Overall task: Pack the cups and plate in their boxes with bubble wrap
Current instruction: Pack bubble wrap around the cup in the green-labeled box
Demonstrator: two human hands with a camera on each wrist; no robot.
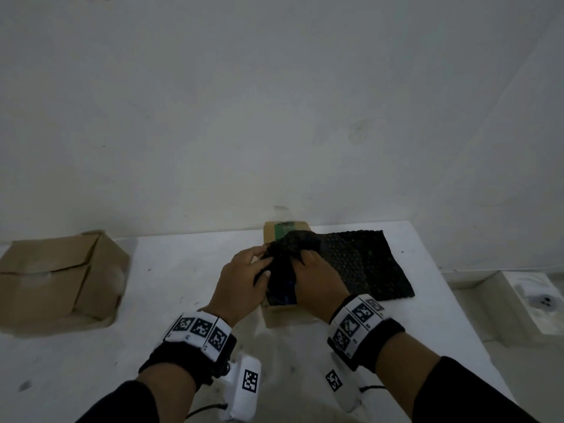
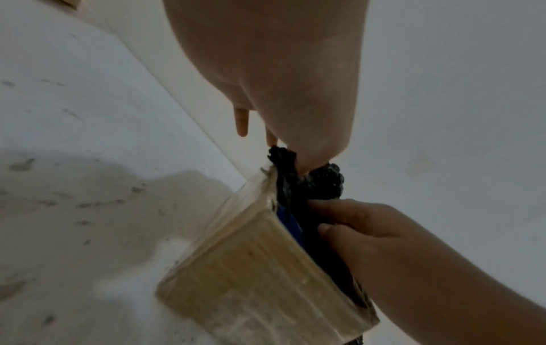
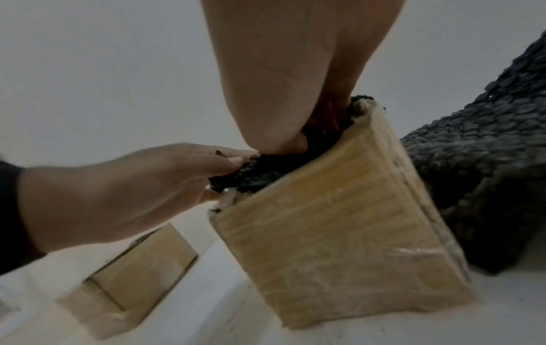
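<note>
A small open cardboard box (image 1: 282, 312) stands mid-table, stuffed with black bubble wrap (image 1: 360, 264) whose loose end lies over the table to the right. My left hand (image 1: 262, 265) pinches the bunched wrap at the box's left rim. My right hand (image 1: 302, 261) grips the wrap and reaches down into the box mouth. In the left wrist view something blue (image 2: 291, 225) shows inside the box (image 2: 251, 268), next to the wrap (image 2: 325, 177). In the right wrist view the wrap (image 3: 472, 151) trails behind the box (image 3: 339, 221). No cup or plate is visible.
A larger closed cardboard box (image 1: 58, 279) sits at the table's left end, also seen in the right wrist view as a box (image 3: 132, 275). The white table (image 1: 183, 346) backs onto a pale wall. A white fixture (image 1: 531, 300) lies beyond the table's right edge.
</note>
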